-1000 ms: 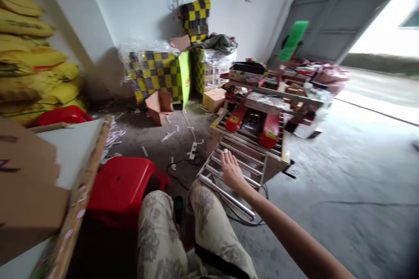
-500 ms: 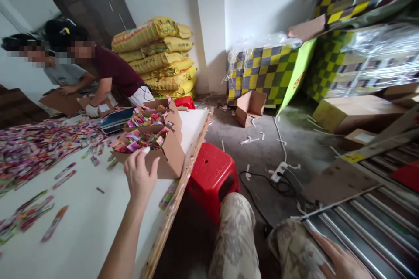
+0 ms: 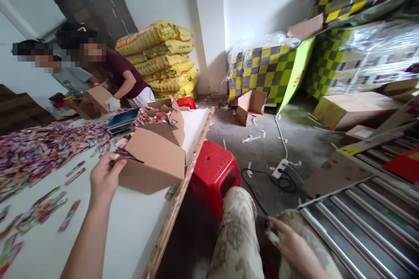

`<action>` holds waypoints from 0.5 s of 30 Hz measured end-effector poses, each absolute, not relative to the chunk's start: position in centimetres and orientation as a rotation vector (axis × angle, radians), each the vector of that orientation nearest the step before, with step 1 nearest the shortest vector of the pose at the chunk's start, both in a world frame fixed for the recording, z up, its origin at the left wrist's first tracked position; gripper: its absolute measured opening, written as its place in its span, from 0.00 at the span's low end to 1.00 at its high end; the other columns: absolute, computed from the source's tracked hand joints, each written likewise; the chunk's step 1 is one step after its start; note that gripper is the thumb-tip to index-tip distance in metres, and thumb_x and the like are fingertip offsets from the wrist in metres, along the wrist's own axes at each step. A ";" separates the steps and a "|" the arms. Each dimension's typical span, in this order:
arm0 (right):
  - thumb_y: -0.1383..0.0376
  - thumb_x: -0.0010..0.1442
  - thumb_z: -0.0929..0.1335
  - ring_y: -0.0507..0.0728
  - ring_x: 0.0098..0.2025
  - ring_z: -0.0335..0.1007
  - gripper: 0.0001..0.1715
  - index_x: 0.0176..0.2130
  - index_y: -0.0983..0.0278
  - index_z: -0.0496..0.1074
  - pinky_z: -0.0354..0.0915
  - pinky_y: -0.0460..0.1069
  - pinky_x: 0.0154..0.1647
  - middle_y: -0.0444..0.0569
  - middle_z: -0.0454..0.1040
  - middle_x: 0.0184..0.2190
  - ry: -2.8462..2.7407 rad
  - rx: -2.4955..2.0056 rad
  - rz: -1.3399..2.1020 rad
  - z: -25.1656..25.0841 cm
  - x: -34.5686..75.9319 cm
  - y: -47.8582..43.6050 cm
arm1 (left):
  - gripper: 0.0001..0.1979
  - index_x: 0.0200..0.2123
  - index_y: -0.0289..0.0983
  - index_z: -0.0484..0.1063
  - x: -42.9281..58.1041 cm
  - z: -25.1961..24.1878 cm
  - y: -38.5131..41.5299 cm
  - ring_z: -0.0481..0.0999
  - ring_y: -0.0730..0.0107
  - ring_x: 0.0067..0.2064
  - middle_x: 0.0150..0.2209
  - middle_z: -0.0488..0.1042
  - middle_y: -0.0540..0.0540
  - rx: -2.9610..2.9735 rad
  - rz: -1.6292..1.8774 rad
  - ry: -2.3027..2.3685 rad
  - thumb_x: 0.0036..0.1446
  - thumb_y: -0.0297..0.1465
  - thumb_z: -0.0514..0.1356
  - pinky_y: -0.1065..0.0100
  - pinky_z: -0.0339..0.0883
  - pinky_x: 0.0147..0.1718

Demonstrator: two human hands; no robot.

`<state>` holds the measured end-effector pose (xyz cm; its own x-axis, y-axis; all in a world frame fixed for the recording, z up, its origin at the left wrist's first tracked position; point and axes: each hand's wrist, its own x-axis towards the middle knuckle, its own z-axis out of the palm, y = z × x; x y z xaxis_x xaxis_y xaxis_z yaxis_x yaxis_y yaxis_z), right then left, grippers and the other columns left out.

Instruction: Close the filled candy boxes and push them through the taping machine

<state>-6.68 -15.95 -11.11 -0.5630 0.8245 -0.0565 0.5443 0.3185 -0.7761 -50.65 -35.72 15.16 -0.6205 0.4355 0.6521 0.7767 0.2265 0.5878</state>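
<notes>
My left hand (image 3: 104, 178) grips the near left edge of an open cardboard box (image 3: 153, 159), thumb and fingers pinched on its rim. The box is tipped to the left on the white table (image 3: 108, 226); small colourful packets (image 3: 122, 143) show at its opening. Right behind it stands another cardboard box (image 3: 168, 133) filled with similar packets. Off the table, my right hand (image 3: 294, 244) hovers in front of my knee, its fingers apart and nothing visibly held.
A big heap of packets (image 3: 39, 148) covers the table's far left. Two people (image 3: 114, 69) handle cardboard boxes there. A red stool (image 3: 214, 161) stands against the table edge. A roller conveyor (image 3: 356, 218) lies at right; a power strip (image 3: 280, 168) and cords lie on the floor.
My left hand has moved left and taken hold of the near box, which has tipped leftward. My right hand has come in leftward from the lower right. The co-workers' boxes have shifted.
</notes>
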 end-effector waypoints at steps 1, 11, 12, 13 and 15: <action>0.51 0.50 0.66 0.66 0.53 0.66 0.31 0.51 0.63 0.70 0.63 0.58 0.54 0.56 0.71 0.49 -2.109 -1.147 1.429 -9.9 -9.0 -17.3 | 0.09 0.29 0.36 0.65 -49.1 15.3 -36.7 0.65 0.70 0.30 0.27 0.66 0.52 -1.109 -1.400 -2.120 0.51 0.36 0.58 0.70 0.59 0.32; 0.37 0.58 0.55 0.61 0.47 0.71 0.40 0.46 0.64 0.70 0.66 0.57 0.49 0.52 0.76 0.38 -0.426 -0.322 2.935 -3.2 -21.2 -26.3 | 0.09 0.23 0.45 0.70 -28.8 15.6 -38.4 0.68 0.61 0.27 0.23 0.71 0.49 -1.816 -0.926 -1.939 0.52 0.40 0.60 0.59 0.59 0.34; 0.38 0.59 0.56 0.61 0.45 0.71 0.37 0.44 0.64 0.71 0.66 0.57 0.48 0.51 0.76 0.37 -0.481 -0.389 2.890 -3.5 -19.3 -25.2 | 0.08 0.25 0.45 0.70 -27.2 15.3 -37.6 0.68 0.61 0.28 0.23 0.71 0.49 -1.869 -0.937 -1.880 0.53 0.39 0.59 0.59 0.58 0.35; 0.39 0.59 0.57 0.61 0.45 0.72 0.35 0.43 0.64 0.72 0.66 0.56 0.48 0.51 0.76 0.35 -0.559 -0.470 2.815 -3.9 -17.1 -23.9 | 0.07 0.27 0.44 0.70 -25.6 15.0 -36.4 0.68 0.62 0.28 0.24 0.71 0.49 -1.924 -0.972 -1.816 0.55 0.38 0.59 0.60 0.57 0.37; 0.40 0.59 0.57 0.62 0.43 0.72 0.36 0.41 0.67 0.72 0.67 0.56 0.47 0.53 0.76 0.34 -0.831 -0.649 2.508 -4.8 -11.8 -21.0 | 0.06 0.29 0.42 0.68 -22.4 14.0 -33.7 0.67 0.64 0.30 0.25 0.70 0.49 -2.037 -1.097 -1.705 0.58 0.34 0.57 0.60 0.55 0.38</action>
